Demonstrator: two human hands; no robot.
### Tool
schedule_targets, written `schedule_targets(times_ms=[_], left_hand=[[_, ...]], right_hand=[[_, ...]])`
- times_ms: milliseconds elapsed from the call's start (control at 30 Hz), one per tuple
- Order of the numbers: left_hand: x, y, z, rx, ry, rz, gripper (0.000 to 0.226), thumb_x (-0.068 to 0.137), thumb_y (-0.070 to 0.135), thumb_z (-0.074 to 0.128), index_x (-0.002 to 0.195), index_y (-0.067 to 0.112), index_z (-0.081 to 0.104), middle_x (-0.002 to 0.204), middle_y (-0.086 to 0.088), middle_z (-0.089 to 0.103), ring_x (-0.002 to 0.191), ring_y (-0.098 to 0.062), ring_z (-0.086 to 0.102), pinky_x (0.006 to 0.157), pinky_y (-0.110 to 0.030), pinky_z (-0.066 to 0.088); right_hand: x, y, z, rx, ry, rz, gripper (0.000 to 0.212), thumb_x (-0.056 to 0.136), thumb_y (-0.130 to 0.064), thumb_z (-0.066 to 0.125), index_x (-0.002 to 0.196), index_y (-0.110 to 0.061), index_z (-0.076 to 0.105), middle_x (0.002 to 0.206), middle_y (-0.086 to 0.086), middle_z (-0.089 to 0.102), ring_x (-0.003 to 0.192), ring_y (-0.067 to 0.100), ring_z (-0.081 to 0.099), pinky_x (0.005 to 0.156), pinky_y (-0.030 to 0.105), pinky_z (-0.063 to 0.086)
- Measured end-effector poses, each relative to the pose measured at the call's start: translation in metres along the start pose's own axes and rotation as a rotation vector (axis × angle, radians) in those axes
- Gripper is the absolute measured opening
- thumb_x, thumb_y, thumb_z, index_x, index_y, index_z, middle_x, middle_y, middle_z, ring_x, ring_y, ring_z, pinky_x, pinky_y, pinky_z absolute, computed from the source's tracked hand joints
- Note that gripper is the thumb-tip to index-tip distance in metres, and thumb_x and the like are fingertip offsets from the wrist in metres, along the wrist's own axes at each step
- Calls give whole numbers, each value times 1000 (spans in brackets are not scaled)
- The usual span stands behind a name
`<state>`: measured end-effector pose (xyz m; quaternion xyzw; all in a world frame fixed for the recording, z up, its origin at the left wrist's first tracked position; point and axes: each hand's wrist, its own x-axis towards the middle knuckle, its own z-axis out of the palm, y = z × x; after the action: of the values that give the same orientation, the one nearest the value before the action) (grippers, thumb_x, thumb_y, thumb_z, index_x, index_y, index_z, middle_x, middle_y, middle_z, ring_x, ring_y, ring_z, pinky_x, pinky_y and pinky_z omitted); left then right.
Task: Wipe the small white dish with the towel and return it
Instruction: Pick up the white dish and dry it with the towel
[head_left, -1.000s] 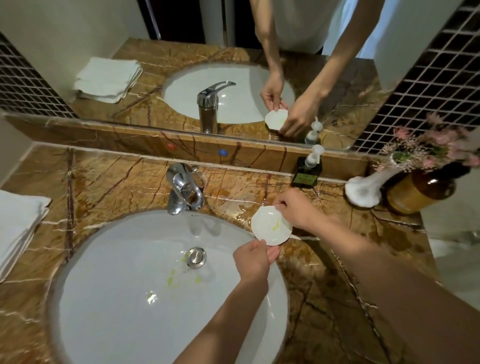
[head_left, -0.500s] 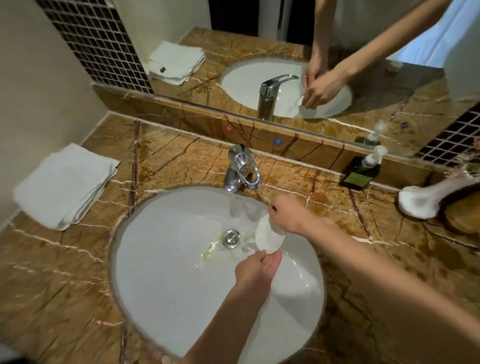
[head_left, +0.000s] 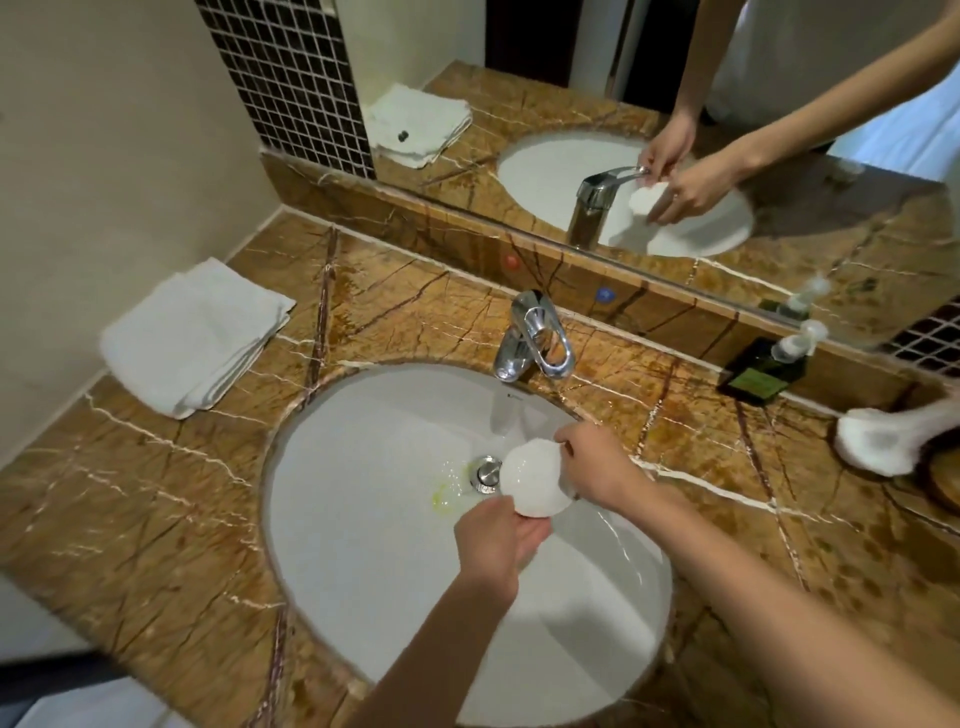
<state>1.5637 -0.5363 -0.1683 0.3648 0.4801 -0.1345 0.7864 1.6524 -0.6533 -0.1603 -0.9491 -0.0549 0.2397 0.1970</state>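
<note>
1. Small white dish (head_left: 531, 478), tilted on edge above the sink (head_left: 363, 545) basin, just right of the drain (head_left: 487, 474); held between both hands.
2. Left hand (head_left: 496, 540) pinches the dish's near rim; right hand (head_left: 597, 464) grips its far rim.
3. Folded towel (head_left: 192, 335) lies untouched on the counter, well left of the sink.
4. Step in hand, as judged: emptying the dish; yellowish residue (head_left: 441, 499) lies beside the drain. The next move calls for freeing one hand to fetch the towel.

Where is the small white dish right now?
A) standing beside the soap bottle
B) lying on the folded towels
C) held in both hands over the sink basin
C: the small white dish is gripped by the left hand and right hand above the sink basin.
</note>
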Motion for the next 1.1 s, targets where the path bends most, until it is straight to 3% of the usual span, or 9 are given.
schedule_targets(times_ms=[167, 367, 500, 600, 667, 800, 900, 1033, 1100], left_hand=[[5, 21, -21, 237, 67, 248, 18, 94, 5, 50, 110, 3, 56, 112, -24, 63, 86, -37, 69, 55, -35, 60], [9, 57, -59, 453, 57, 405, 21, 94, 10, 51, 111, 3, 62, 112, -25, 63, 94, -42, 66, 47, -31, 58], [5, 86, -87, 503, 63, 426, 18, 93, 11, 50, 100, 11, 66, 112, -22, 63, 88, -35, 66, 50, -33, 58], [5, 110, -108, 498, 75, 424, 16, 93, 14, 51, 93, 19, 66, 112, -16, 62, 89, -32, 66, 50, -34, 59], [8, 128, -123, 467, 77, 423, 14, 93, 16, 54, 90, 22, 66, 111, -14, 62, 92, -33, 66, 49, -34, 59], [24, 166, -153, 448, 75, 395, 24, 89, 10, 60, 113, 7, 62, 111, -20, 65, 88, -33, 68, 52, -36, 60], [33, 203, -173, 426, 21, 401, 25, 87, 2, 59, 112, 5, 62, 105, -20, 68, 83, -31, 69, 50, -32, 58], [63, 307, -238, 377, -17, 363, 24, 88, 2, 58, 112, 5, 60, 111, -23, 65, 94, -36, 66, 51, -33, 57], [61, 313, -232, 339, -25, 363, 30, 87, 1, 59, 116, 4, 55, 114, -23, 62, 98, -38, 64, 51, -33, 59]], right_hand=[[-19, -8, 34, 547, 112, 87, 28, 88, 4, 42, 93, -1, 69, 90, 17, 69, 82, 32, 67, 73, 49, 58], [-29, -45, 51, 1027, -9, 219, 25, 85, 6, 45, 87, -8, 66, 94, 24, 69, 78, 28, 72, 60, 35, 61], [-30, -80, 51, 1035, -117, 203, 20, 85, 6, 48, 98, -2, 62, 95, 21, 68, 69, 23, 73, 63, 34, 62], [-22, -110, 58, 962, -137, 214, 24, 82, 6, 50, 104, 0, 59, 80, 19, 69, 62, 26, 71, 75, 43, 62], [-17, -133, 64, 945, -120, 223, 23, 81, 5, 50, 101, -2, 57, 74, 17, 68, 56, 24, 70, 71, 38, 62], [-7, -183, 83, 985, -85, 243, 15, 80, 4, 53, 93, -4, 56, 79, 17, 69, 58, 24, 72, 77, 47, 61], [8, -223, 93, 993, -42, 266, 18, 79, 4, 54, 96, -3, 55, 85, 20, 69, 56, 23, 72, 74, 47, 61], [55, -337, 119, 999, -12, 305, 15, 82, 2, 55, 96, -3, 55, 84, 20, 69, 54, 23, 71, 72, 47, 62], [54, -340, 107, 987, 0, 282, 12, 83, 4, 55, 91, -4, 55, 85, 20, 68, 51, 22, 69, 65, 41, 62]])
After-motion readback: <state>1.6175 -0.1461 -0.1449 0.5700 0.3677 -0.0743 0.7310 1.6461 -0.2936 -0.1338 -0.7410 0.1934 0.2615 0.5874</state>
